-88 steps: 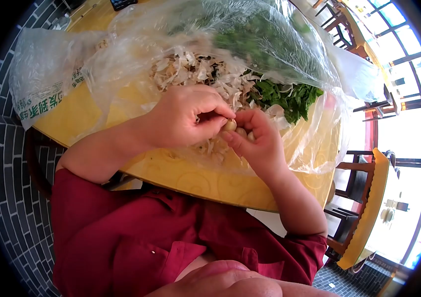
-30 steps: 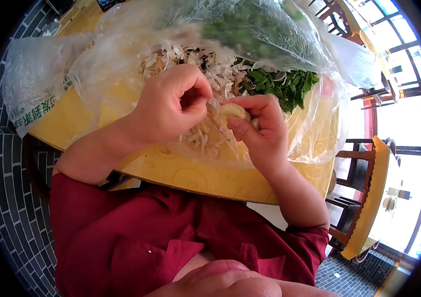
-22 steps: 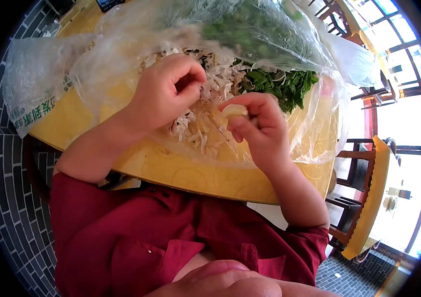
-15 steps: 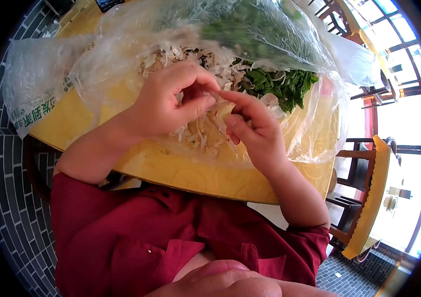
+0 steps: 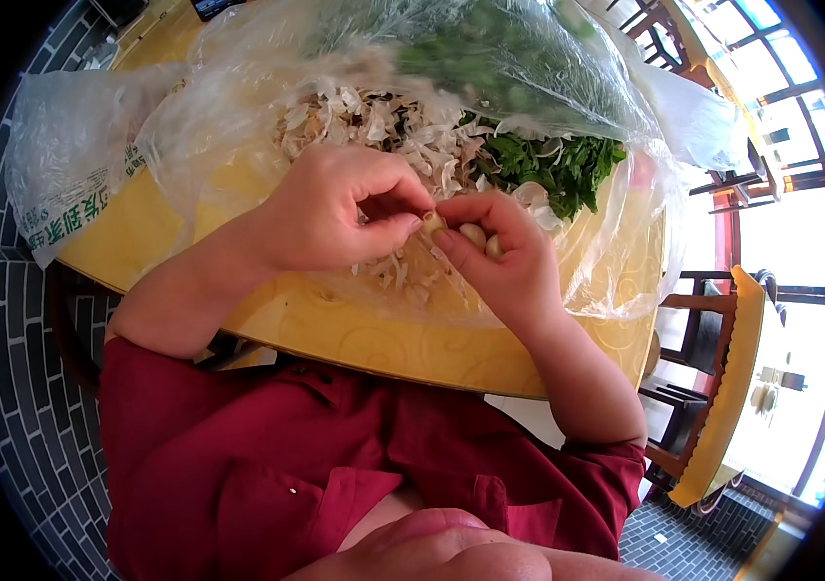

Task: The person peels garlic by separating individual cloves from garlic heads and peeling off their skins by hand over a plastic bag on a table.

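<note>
A pale garlic clove (image 5: 432, 226) is pinched in the fingertips of my right hand (image 5: 514, 254). More peeled garlic cloves (image 5: 474, 233) are tucked in the curled fingers of the same hand. My left hand (image 5: 340, 208) meets it from the other side, thumb and forefinger closed on the clove's end. Behind both hands lies a heap of dry garlic skins (image 5: 349, 111), and green leaves (image 5: 567, 174) spread to its right. Loose scraps of skin (image 5: 395, 276) lie below my hands on clear plastic.
Thin clear plastic bags (image 5: 529, 68) cover the back of the yellow table (image 5: 354, 329), with greens showing through. A printed bag (image 5: 63, 165) hangs over the left edge. Chairs and a second yellow-covered table (image 5: 722, 387) stand to the right.
My right hand has turned, so the cloves within its fingers now show. The pinched clove sits slightly lower and further left, and my left hand has dropped a little towards it.
</note>
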